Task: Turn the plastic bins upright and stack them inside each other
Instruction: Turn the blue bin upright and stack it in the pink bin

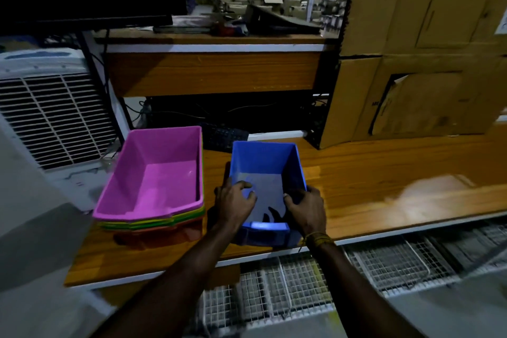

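Note:
A blue plastic bin [264, 156] stands upright on the wooden table [384, 173], near its front edge. My left hand [234, 202] grips the bin's left wall, fingers curled inside. On the right wall my right hand [306, 207] holds the rim, thumb inside. To the left sits a stack of nested upright bins with a pink bin [153, 173] on top; yellow, green and red rims show beneath it.
A white air cooler [52, 112] stands at the left. Large cardboard boxes [428, 63] rise at the back right. A black keyboard [223, 136] lies behind the bins under a wooden shelf [214, 71]. White wire baskets [329, 277] sit below the table's front edge.

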Demonstrator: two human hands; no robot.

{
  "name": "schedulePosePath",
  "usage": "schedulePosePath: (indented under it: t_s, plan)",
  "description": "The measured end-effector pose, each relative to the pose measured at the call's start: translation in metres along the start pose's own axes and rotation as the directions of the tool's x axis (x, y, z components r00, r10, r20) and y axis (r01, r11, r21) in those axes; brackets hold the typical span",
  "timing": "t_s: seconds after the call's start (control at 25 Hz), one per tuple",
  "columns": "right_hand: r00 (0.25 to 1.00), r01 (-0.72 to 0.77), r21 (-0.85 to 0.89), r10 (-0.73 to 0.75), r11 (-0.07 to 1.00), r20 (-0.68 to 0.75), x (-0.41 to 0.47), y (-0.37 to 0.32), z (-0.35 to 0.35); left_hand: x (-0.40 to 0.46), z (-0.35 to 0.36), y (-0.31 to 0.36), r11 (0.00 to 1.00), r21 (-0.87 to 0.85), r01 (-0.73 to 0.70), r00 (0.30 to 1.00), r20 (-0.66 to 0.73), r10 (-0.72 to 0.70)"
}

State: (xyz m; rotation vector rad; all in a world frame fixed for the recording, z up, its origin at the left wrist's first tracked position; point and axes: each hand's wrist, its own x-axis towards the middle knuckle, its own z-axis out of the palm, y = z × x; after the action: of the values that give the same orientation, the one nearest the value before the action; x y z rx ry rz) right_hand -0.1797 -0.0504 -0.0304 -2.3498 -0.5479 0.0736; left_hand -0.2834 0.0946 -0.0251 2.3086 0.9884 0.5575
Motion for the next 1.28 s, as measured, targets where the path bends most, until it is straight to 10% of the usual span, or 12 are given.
schedulePosePath:
  t_s: [0.56,1.28]
  plan:
    - [0.840,0.354,0.138,-0.249,0.925,-0.483,0.006,-0.183,-0.057,0.052,-0.174,0.026,0.949,-0.088,-0.302,0.844,-0.487,0.223]
    - [0.918,0.397,0.199,-0.381,0.896,-0.115,-0.047,-0.258,0.065,0.020,-0.254,-0.121,0.998,-0.061,0.001,0.860,-0.508,-0.033]
